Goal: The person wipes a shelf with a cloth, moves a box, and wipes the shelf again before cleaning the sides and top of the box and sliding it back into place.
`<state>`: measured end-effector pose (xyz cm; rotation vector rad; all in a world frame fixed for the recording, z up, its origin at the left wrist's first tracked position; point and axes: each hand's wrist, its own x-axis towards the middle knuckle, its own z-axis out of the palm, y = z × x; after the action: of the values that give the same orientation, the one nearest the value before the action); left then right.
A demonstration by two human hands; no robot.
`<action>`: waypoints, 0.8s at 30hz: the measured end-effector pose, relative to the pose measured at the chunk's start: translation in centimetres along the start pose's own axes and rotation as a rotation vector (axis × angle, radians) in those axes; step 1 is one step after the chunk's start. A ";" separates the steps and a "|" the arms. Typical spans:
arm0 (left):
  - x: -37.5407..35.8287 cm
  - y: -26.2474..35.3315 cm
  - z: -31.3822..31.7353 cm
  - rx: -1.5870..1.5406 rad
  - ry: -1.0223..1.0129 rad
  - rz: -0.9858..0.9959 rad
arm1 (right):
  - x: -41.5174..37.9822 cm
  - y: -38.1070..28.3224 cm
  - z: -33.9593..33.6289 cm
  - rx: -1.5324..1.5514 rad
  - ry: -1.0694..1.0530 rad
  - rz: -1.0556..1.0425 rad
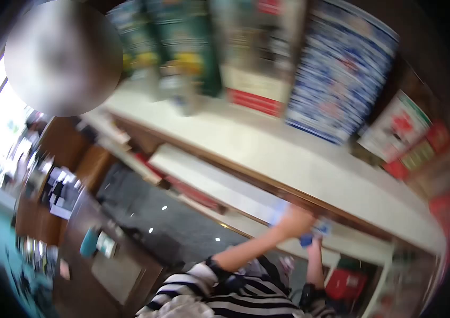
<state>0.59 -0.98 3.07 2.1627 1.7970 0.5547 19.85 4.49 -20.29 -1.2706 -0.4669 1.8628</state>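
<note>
Although blur leaves the left hand's [295, 220] grip undeterminable, right hand [316, 243]: holding blue-and-white item [321, 228], near cream shelf [272, 151].

Blue-and-white patterned box [341, 74], green packages [195, 37], teal object [88, 244] on brown table [79, 278], grey floor [180, 225]

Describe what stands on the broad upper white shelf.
The upper shelf holds green packages, a red-banded package, a blue-and-white patterned box and a white pack with a red design, among others too blurred to identify. Whatever lies directly behind them is covered.
</note>
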 end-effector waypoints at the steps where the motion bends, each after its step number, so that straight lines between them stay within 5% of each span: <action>1: 0.3 -0.5 0.8 -0.104 0.004 -0.062 | -4.1 -3.3 4.5 0.025 0.035 -0.256; 2: -0.3 0.5 -2.1 0.008 0.360 0.102 | -5.9 -6.2 6.4 0.055 0.088 -0.243; 6: -0.4 1.2 -1.9 -0.010 0.230 -0.007 | -10.8 -9.1 10.8 -0.166 0.135 -0.391; 8: -0.3 1.2 -1.7 -0.012 0.176 0.029 | -8.5 -6.6 9.6 -0.282 0.141 -0.694; 10: -0.2 1.1 -1.8 0.088 0.225 0.005 | -8.7 -5.8 9.1 -0.391 0.061 -0.622; 15: -0.2 1.0 -1.7 0.123 0.278 0.080 | -5.9 2.4 2.8 -0.836 0.305 -0.327; 17: 0.0 0.5 -1.3 0.149 0.315 0.112 | -4.2 3.7 0.2 -0.738 0.255 -0.460; 19: -0.3 0.6 -1.4 0.167 0.232 0.080 | -6.0 -0.5 1.6 -0.669 0.331 -0.194; 22: 0.1 0.5 -1.2 0.179 0.294 0.119 | -11.2 -8.9 7.0 -0.279 0.263 -0.199; 24: 0.1 0.8 -1.4 0.155 0.375 0.160 | -13.4 -12.0 10.0 -0.105 0.114 -0.634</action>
<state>0.69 -1.03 4.66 2.4543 1.9112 0.9422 18.04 2.49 0.09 -1.1171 -0.8055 1.2406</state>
